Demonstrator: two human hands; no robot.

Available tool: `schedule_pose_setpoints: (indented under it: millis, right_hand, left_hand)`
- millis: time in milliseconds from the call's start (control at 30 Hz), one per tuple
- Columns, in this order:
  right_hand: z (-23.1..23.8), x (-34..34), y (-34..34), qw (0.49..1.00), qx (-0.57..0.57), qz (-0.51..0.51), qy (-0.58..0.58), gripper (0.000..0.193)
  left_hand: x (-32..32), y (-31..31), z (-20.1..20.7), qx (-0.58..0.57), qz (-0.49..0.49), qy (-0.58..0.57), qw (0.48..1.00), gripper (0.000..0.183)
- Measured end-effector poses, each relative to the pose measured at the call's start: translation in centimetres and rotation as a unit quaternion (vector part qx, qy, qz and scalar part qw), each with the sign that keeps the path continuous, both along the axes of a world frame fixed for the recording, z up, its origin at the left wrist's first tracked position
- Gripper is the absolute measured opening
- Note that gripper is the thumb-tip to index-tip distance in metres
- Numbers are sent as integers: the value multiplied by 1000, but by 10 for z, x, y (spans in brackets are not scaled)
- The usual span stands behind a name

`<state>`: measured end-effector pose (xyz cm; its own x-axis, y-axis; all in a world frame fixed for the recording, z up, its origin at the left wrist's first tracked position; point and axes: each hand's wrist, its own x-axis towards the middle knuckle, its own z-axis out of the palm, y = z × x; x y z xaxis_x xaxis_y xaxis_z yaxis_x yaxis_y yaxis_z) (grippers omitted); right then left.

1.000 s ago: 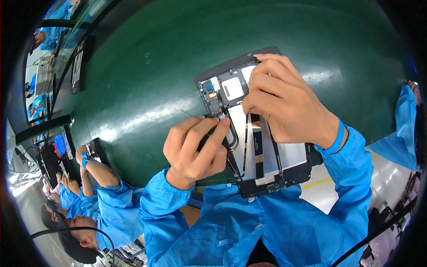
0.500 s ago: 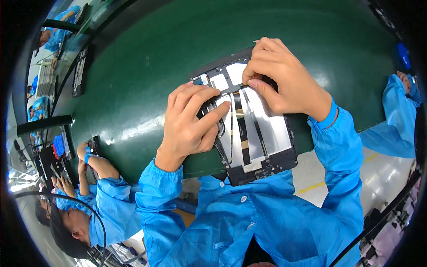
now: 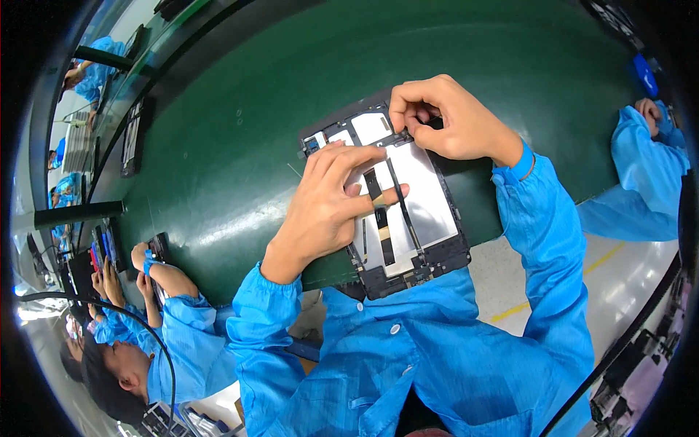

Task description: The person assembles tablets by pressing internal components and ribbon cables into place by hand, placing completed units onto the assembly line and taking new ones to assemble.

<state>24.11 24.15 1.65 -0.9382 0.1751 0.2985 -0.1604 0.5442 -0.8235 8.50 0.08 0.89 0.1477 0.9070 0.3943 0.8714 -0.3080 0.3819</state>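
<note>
The device (image 3: 434, 207) is at frame centre, lower end past the table (image 3: 233, 189) edge. Left hand (image 3: 318, 200) spreads wide across it, apparently steadying it; right hand (image 3: 457, 125) narrows at its upper right, contents indeterminable.

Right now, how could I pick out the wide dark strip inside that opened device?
At the near edge of the green table, find the opened flat device under the person's hands. On its silver panel, dark strips run lengthwise beside the left hand. The wide dark strip is the broadest, its tan bands setting it apart.
</note>
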Motion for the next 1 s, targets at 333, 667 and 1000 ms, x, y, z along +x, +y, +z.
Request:
schedule_pose_setpoints:
  millis: [333,667,1000]
  right_hand:
    - [4,2,9,991,-73,45,-98,14]
    - [11,3,8,993,-46,15,-103,13]
    - [8,3,14,991,-43,12,-124,11]
  left_hand:
    - [3,1,-1,3,23,4,1000,49]
    - [-4,-2,-3,86,62,18,994,17]
    - [-8,-6,-7,142,96,47,984,27]
